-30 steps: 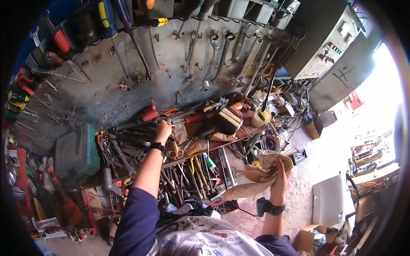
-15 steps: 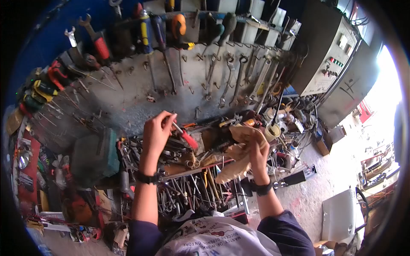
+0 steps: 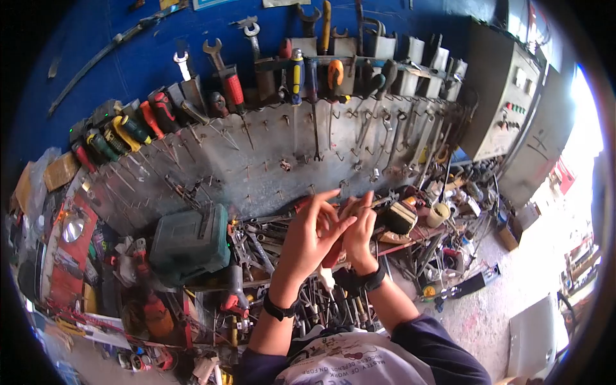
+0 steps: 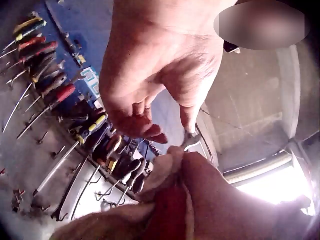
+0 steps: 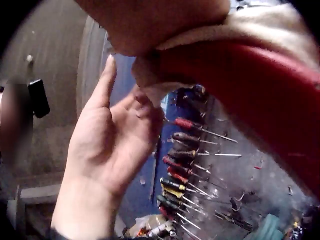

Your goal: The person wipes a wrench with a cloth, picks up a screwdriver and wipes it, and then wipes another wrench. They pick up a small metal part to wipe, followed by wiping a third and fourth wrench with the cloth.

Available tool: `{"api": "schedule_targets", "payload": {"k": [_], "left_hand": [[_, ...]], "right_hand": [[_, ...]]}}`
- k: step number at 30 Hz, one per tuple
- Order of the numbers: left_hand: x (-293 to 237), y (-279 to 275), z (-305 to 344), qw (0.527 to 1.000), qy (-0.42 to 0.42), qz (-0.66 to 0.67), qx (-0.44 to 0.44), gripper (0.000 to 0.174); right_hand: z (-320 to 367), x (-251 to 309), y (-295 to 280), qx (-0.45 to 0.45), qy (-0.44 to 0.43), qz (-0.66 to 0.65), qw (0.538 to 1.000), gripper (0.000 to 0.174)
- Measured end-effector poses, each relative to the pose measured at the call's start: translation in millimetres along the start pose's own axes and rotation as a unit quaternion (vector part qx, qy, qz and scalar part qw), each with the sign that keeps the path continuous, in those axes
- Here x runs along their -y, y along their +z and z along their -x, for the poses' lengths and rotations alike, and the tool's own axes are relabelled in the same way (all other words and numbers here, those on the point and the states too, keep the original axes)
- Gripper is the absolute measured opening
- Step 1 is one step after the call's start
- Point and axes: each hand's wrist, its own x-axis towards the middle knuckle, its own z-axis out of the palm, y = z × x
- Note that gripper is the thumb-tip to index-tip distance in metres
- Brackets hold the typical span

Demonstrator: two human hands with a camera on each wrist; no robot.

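The right hand (image 3: 359, 240) grips the red handle (image 3: 333, 255) through a pale cloth (image 3: 326, 278). In the left wrist view, a silver metal end (image 4: 192, 141) shows beyond that grip, at the thumb tip of the left hand (image 4: 162, 65); whether they touch, I cannot tell. The left hand's other fingers are loosely bent with nothing inside them. From the right wrist, the red handle (image 5: 245, 85) looks large beside the cloth (image 5: 270, 25), while the left hand (image 5: 107, 142) has its thumb and fingers spread apart. Part of the handle is hidden by cloth and fingers.
Wrenches and screwdrivers hang on a metal board (image 3: 237, 173) behind the hands. A green case (image 3: 192, 240) stands on the cluttered bench at left. Beyond the hands lie a black-and-cream block (image 3: 398, 218) and a pale cup (image 3: 438, 215). A grey cabinet (image 3: 497, 90) stands at right.
Both hands have come together. The red-handled tool, earlier held by its shaft in the left hand, is now in the right hand with the cloth. The head view has tilted up and left.
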Motion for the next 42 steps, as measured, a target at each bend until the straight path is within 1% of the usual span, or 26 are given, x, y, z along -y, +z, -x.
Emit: {"api": "schedule_targets", "payload": {"k": [1,2,3,4,6,8,10,11,12,15,16,18,20,21,22,23,24,25,26,29,34,36,38,40,41,42], "left_hand": [[8,2,4,1.000,-0.006,-0.006,-0.014,0.038],[24,8,8,1.000,-0.010,-0.012,-0.026,0.037],[42,12,12,1.000,0.000,-0.027,0.001,0.029],[43,11,13,0.997,0.005,0.008,0.077,0.031],[39,14,12,0.988,-0.014,0.043,0.148,0.032],[33,11,6,0.986,-0.005,-0.009,0.167,0.029],[29,1,4,0.984,0.032,-0.027,0.173,0.030],[32,-2,3,0.984,0.062,-0.033,0.161,0.031],[36,-4,2,0.983,0.095,-0.039,0.150,0.031],[7,-11,5,0.979,0.058,-0.043,0.192,0.028],[-1,-16,5,0.975,0.043,-0.046,0.214,0.026],[-4,-26,7,0.983,0.045,-0.043,0.171,0.027],[-2,-37,7,0.987,0.044,-0.081,0.129,0.029],[0,-38,8,0.987,0.050,-0.113,0.107,0.030],[2,-37,9,0.985,0.047,-0.125,0.113,0.031],[3,-33,11,0.983,0.043,-0.137,0.117,0.032],[4,-29,13,0.981,0.039,-0.150,0.120,0.032],[0,-26,14,0.974,0.041,-0.160,0.158,0.031],[5,-18,18,0.975,0.101,-0.103,0.167,0.028],[-8,-13,22,0.964,0.089,-0.154,0.198,0.023],[7,11,20,0.967,0.117,-0.107,0.199,0.022],[2,16,17,0.975,0.116,-0.074,0.174,0.022],[-12,19,14,0.984,0.063,-0.041,0.159,0.026],[-26,19,9,0.986,0.071,0.036,0.145,0.030],[-33,21,4,0.980,0.104,0.089,0.144,0.029],[-39,24,1,0.970,0.135,0.143,0.143,0.027]], "right_hand": [[-6,1,3,-0.041,-0.031,-0.038,0.998,0.050],[-11,9,-2,-0.040,-0.008,-0.150,0.988,0.050],[-14,35,-2,-0.037,0.076,-0.222,0.971,0.049],[-18,31,-6,-0.088,0.101,-0.280,0.951,0.051],[-30,31,-1,-0.245,0.094,-0.197,0.945,0.058],[-24,52,4,-0.183,0.070,-0.235,0.952,0.051],[-25,60,-7,-0.150,0.107,-0.341,0.922,0.047],[-24,63,-15,-0.211,0.084,-0.279,0.933,0.045],[-25,63,-28,-0.209,0.096,-0.310,0.922,0.044],[-21,64,-58,-0.186,0.014,-0.268,0.945,0.044],[-19,85,-49,-0.261,0.013,-0.282,0.923,0.046],[-14,93,-77,-0.209,-0.039,-0.245,0.946,0.052],[1,127,-66,-0.251,-0.044,-0.196,0.947,0.059],[6,131,-65,-0.270,-0.089,-0.102,0.954,0.060],[11,137,-52,-0.203,-0.141,0.085,0.965,0.058],[17,142,-39,-0.155,-0.216,0.254,0.930,0.057],[16,138,-30,-0.086,-0.303,0.457,0.832,0.054],[19,130,-20,-0.033,-0.331,0.490,0.805,0.047],[24,123,-15,0.020,-0.358,0.521,0.775,0.042],[26,119,-25,0.150,-0.267,0.529,0.791,0.022],[15,101,-49,0.128,-0.244,0.494,0.824,0.021],[15,89,-59,0.073,-0.270,0.480,0.831,0.023],[16,83,-61,0.021,-0.282,0.452,0.846,0.035],[26,77,-58,-0.060,-0.157,0.296,0.940,0.051],[25,77,-55,-0.090,-0.075,0.152,0.981,0.062],[27,77,-64,-0.071,0.000,0.037,0.997,0.060]]}}
